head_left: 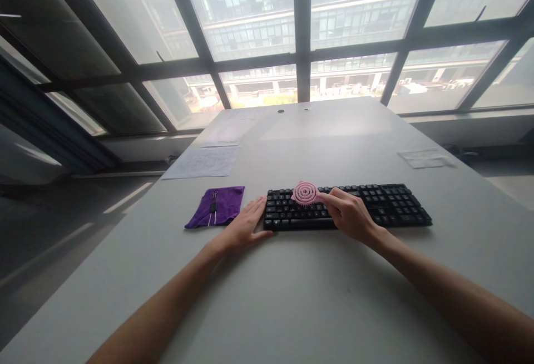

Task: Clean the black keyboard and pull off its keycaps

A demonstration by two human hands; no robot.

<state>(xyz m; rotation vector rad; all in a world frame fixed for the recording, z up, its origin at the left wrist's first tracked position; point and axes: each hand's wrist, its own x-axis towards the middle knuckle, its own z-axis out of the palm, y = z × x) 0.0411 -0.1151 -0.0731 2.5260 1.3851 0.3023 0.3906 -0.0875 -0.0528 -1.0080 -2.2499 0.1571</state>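
A black keyboard (384,202) lies across the table in front of me. My right hand (348,212) is closed round the handle of a pink hairbrush (305,193), whose round ringed head is over the left half of the keys, bristles down. My left hand (248,222) rests flat on the table with fingers stretched out, against the keyboard's left end. To its left is a folded purple cloth (231,200) with a black binder clip (213,206) lying on it. Most of the brush handle is hidden in my right hand.
Sheets of paper (204,162) lie along the left edge of the white table (283,297). A flat whitish packet (424,158) sits near the right edge. Two small round dark spots are at the far end, before tall windows (254,13).
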